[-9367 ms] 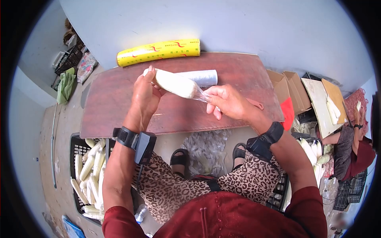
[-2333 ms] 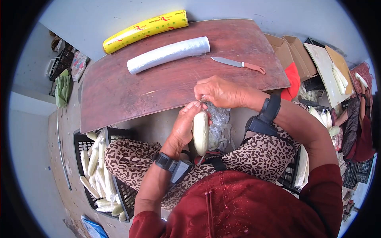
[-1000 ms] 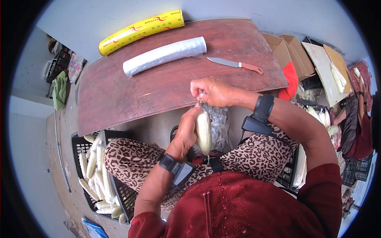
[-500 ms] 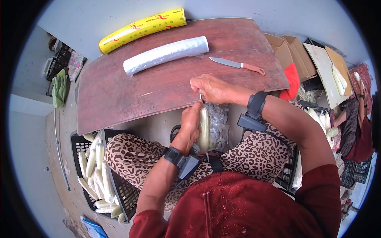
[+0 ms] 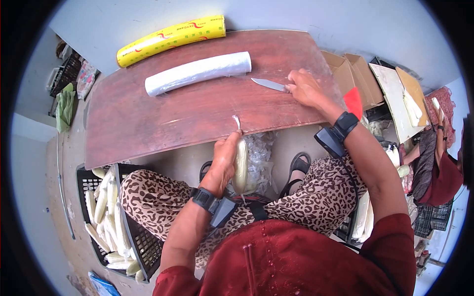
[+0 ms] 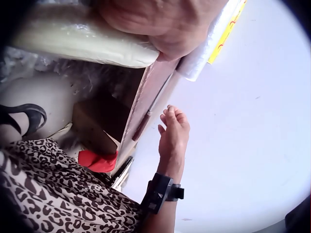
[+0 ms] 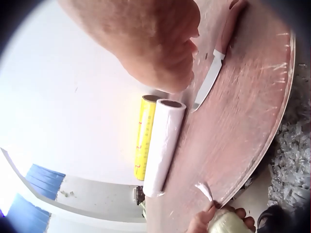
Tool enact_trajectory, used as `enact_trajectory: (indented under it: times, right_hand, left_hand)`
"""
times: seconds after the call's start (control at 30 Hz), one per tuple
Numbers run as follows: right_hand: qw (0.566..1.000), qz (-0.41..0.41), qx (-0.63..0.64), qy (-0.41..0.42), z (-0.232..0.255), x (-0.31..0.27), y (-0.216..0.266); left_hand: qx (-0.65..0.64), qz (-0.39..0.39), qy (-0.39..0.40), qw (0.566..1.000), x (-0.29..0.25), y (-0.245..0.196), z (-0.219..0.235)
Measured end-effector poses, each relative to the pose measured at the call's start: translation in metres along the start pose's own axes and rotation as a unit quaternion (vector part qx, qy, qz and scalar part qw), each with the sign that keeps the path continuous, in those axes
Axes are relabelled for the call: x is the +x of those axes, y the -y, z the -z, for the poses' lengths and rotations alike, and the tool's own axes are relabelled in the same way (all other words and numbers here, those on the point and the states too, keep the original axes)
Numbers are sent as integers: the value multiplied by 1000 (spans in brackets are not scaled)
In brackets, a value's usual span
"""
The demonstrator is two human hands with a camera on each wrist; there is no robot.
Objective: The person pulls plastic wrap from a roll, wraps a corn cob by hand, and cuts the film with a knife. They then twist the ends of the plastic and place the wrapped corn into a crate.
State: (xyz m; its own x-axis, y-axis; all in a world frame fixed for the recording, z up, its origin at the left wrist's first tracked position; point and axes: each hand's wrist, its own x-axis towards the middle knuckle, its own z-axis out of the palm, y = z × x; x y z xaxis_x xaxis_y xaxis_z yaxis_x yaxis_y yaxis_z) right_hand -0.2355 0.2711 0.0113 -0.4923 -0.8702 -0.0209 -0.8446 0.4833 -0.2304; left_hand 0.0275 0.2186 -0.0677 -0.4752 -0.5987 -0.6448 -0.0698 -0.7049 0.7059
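In the head view my left hand (image 5: pixel 225 156) holds a pale, long vegetable (image 5: pixel 240 167) in clear plastic film, hanging below the table's front edge. My fingers pinch the neck of the film, and its twisted white tail (image 5: pixel 236 121) sticks up past them. My right hand (image 5: pixel 307 89) is over the right part of the table, above a knife (image 7: pixel 210 80) with a reddish handle that lies flat. Seen from the left wrist, a gap shows between the loosely bent fingers (image 6: pixel 171 114) of my right hand and the knife handle (image 6: pixel 142 126).
A white film roll (image 5: pixel 198 73) and a yellow printed roll (image 5: pixel 173 39) lie at the back of the reddish table (image 5: pixel 197 116). To my left stands a black crate (image 5: pixel 143 232) of pale vegetables. Cardboard boxes (image 5: pixel 353 79) are beyond the table's right end; another person (image 5: pixel 437 182) sits at right.
My right hand has let go of the twisted film end and moved right, over the knife. The left hand still holds the wrapped vegetable, slightly farther left in view.
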Motion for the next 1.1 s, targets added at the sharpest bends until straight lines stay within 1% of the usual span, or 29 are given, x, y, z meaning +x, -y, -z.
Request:
enact_trajectory:
  times: [0.07, 0.17, 0.27, 0.37, 0.47, 0.57, 0.67, 0.77, 0.87, 0.9, 1.0, 1.1]
  right_hand:
    - [999, -27, -6, 45, -4, 0, -17]
    - [999, 44, -19, -8, -17, -5, -44]
    - [999, 34, -4, -29, -21, -10, -54]
    - [998, 20, 49, 26, -13, -13, -56]
    - [995, 65, 76, -26, -6, -23, -47]
    - [984, 99, 138, 50, 7, -37, -32]
    - [952, 164, 245, 80, -9, -52, -9]
    - [948, 238, 196, 83, -7, -73, 37]
    - [951, 221, 182, 117, -20, -80, 50]
    - [953, 216, 176, 123, -20, -79, 52]
    - [959, 206, 157, 112, -24, -77, 55]
    - [952, 222, 175, 113, -28, -78, 56]
  left_hand:
    - [-1, -1, -2, 1000, 0, 0, 0]
    - [-11, -18, 8, 1000, 4, 4, 3]
    - [-20, -22, 18, 999, 4, 4, 4]
    - [-16, -19, 11, 1000, 0, 0, 2]
    - [-3, -16, 5, 1000, 1, -1, 2]
    - [-6, -11, 6, 1000, -3, -5, 1]
    - [-16, -16, 26, 999, -4, -5, 2]
    - [-29, 0, 22, 999, -1, -3, 0]
    - [-55, -23, 24, 998, 0, -1, -2]
    - [-50, -19, 24, 998, 1, -1, -1]
    - [-46, -5, 25, 999, 3, -1, 2]
    - [-60, 8, 33, 998, 0, -3, 2]
